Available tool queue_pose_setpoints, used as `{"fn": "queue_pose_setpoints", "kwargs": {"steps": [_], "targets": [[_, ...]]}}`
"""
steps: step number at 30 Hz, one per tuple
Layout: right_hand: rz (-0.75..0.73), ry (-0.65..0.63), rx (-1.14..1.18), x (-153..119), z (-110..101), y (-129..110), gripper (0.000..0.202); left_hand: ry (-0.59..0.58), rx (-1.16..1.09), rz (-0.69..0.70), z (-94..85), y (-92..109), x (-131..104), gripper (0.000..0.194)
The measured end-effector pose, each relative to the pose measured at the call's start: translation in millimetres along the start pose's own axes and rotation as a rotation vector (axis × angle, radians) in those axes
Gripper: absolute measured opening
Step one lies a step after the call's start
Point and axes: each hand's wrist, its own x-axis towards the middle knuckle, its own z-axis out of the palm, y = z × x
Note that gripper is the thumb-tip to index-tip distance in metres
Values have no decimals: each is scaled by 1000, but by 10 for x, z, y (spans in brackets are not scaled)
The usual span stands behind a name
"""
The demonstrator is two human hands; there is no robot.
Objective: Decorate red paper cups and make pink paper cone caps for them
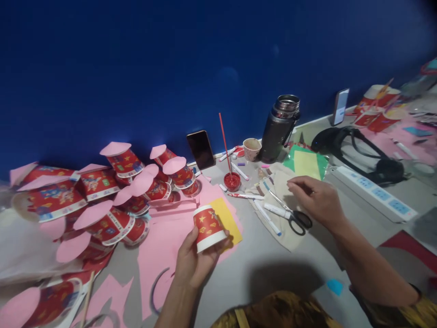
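My left hand [200, 259] is closed around a red paper cup [207, 223] with gold patterns, held upside down with its white rim lowest. My right hand [317, 200] hovers to the right, thumb and fingers drawn together in a pinch; whatever they hold, if anything, cannot be made out. Just left of it and below lie black-handled scissors [296, 222] and a white marker [277, 210]. Beneath the held cup are a yellow sheet [232, 225] and pink paper [155, 246]. Several red cups with pink paper cone tops [112, 223] are piled at the left.
A small pot of red paint [232, 182] holds a thin red stick [224, 136]. Behind stand a phone [200, 150], a pale cup [252, 149] and a dark thermos [277, 132]. On the right lie a power strip [375, 191] and black headgear [362, 155].
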Motion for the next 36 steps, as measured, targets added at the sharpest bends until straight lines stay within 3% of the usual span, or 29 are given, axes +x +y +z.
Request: {"fn": "queue_pose_setpoints", "kwargs": {"steps": [3, 5, 11, 16, 26, 29, 32, 36], "targets": [[60, -37, -57, 95, -50, 124, 25, -43, 19, -15, -21, 22, 17, 51], [58, -128, -96, 122, -36, 114, 26, -49, 21, -19, -31, 38, 24, 50], [-83, -761, -266, -67, 99, -344, 25, -13, -18, 55, -30, 63, 22, 50], [-23, -977, -510, -290, 165, -634, 25, 42, -7, 89, -10, 58, 21, 53], [-1, -875, -392, -401, 191, -508, 32, 13, -24, 88, 14, 68, 21, 51], [-33, -747, -220, -388, 190, -481, 41, 27, -24, 98, 38, 56, 17, 50], [-50, -638, 62, -322, 159, -487, 36, 49, -17, 109, 71, 43, 10, 49], [-115, -616, 381, -203, 72, -557, 27, 84, -2, 116, 106, 42, -2, 47]]}}
